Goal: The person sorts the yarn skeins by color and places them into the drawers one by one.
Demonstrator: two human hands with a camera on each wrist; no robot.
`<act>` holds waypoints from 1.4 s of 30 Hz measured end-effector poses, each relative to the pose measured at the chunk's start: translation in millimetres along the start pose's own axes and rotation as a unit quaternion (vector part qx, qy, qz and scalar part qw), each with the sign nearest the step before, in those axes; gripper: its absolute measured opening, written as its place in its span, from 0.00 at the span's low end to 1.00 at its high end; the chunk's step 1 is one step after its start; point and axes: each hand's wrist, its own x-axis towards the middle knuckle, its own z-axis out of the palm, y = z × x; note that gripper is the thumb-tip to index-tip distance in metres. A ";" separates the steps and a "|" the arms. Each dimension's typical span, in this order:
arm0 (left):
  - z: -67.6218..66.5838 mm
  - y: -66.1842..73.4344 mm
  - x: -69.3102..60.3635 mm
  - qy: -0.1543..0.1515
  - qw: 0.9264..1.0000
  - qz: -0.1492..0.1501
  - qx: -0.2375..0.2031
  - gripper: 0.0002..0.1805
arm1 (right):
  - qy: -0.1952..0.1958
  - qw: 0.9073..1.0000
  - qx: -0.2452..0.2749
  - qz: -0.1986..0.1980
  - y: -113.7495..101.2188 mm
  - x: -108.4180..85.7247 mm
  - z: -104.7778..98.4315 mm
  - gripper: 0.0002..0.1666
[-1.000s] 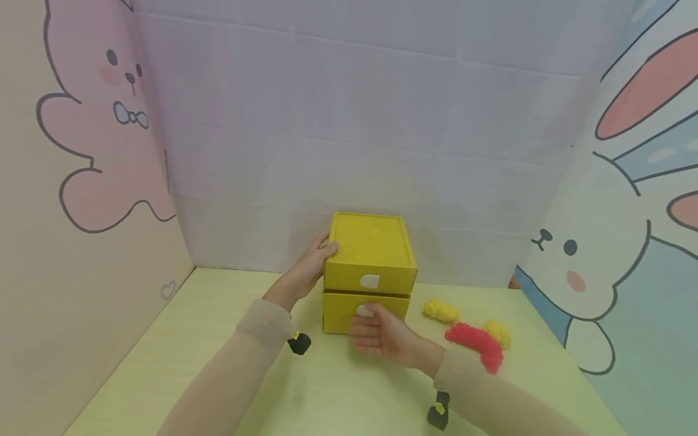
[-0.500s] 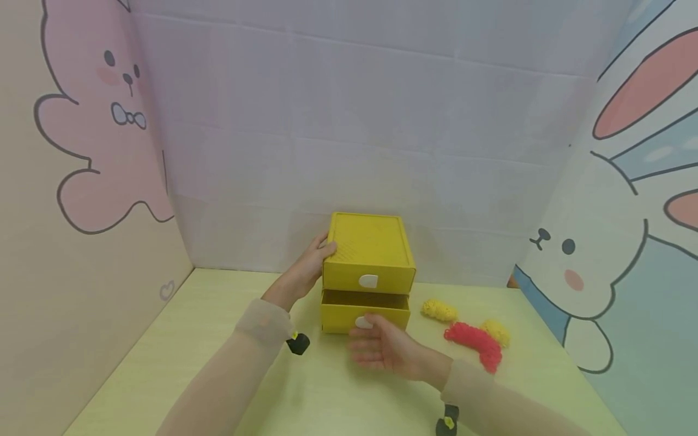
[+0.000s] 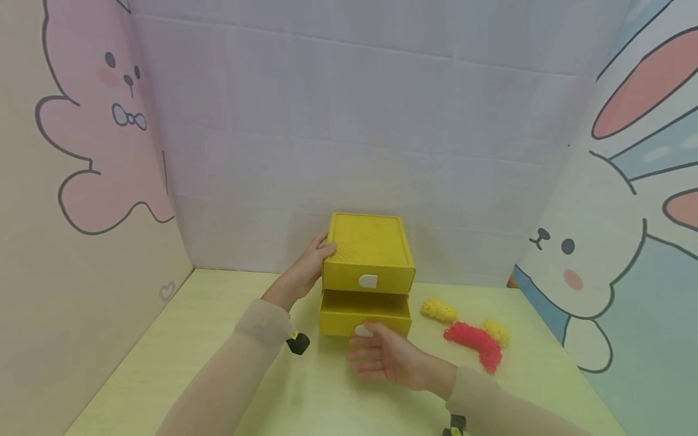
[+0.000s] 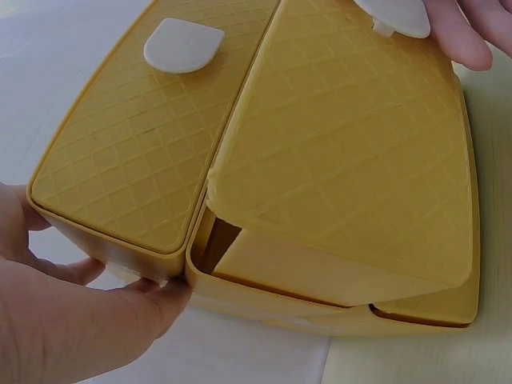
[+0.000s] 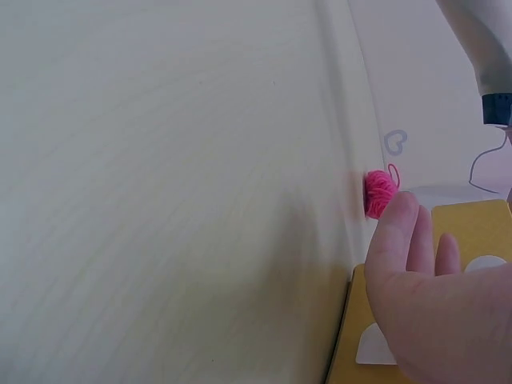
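A yellow two-tier drawer box (image 3: 371,239) stands near the back wall. Its lower drawer (image 3: 340,323) is pulled partly out, while the upper drawer (image 3: 392,280) stays flush. My left hand (image 3: 305,269) grips the box's left side, with the thumb over the top edge; the left wrist view shows its fingers (image 4: 80,272) against the side. At the lower drawer's white handle (image 3: 363,330), my right hand (image 3: 400,357) has its thumb hooked on the tab and the other fingers stretched out. How the fingertips meet the tab's back is hidden.
Right of the box lie a red yarn bundle (image 3: 476,343) and two yellow yarn bundles, one nearer the box (image 3: 439,310) and one behind the red (image 3: 496,332). A pink yarn bundle (image 5: 381,194) shows beyond my fingers in the right wrist view. Printed walls enclose the table.
The lower drawer has slid out toward me, from nearly closed to partly open. My right hand has moved back along with its handle. My left hand stays on the box.
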 end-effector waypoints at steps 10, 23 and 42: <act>0.1 -1.4 1.3 -0.003 1.000 0.009 -0.003 0.38 | -0.001 1.000 -0.002 0.004 4.6 -7.0 5.1 0.48; 1.2 -0.7 1.1 0.003 1.000 0.004 0.001 0.39 | -0.002 1.000 -0.003 0.018 9.3 -11.9 7.5 0.47; 0.7 -2.2 2.6 0.001 1.000 0.001 -0.004 0.39 | -0.050 0.997 -0.059 0.011 7.5 -31.5 -20.3 0.42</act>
